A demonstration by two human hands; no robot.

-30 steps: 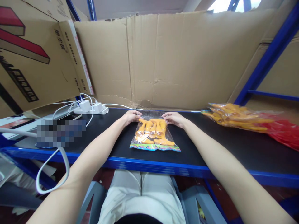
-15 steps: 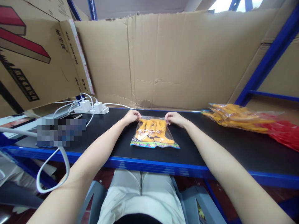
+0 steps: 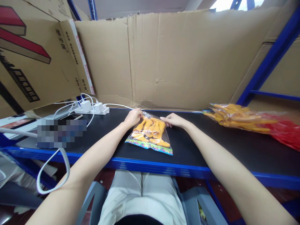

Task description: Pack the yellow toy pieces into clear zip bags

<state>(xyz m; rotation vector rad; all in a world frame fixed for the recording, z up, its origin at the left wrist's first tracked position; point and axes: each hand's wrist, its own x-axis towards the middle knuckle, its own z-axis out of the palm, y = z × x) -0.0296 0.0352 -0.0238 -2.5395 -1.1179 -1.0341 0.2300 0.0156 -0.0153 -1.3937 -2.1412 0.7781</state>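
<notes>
Though partly hand-covered, bag top edge

Brightness: even and fairly bright, no dim corners.
Light source: overexposed white patch at the top right edge, behind the cardboard wall.
Shadows: soft and faint; a slight dark band under the clear bag near the shelf top's front edge.
Glare: small highlights on the bag's film and on the stacked bags at the right edge.
Distortion: wide-angle bending; forearms swell toward the lower corners, the blue upright leans.
Focus: centre sharp, lower edges soft.
Masking: a pixelated block at the left edge.
</notes>
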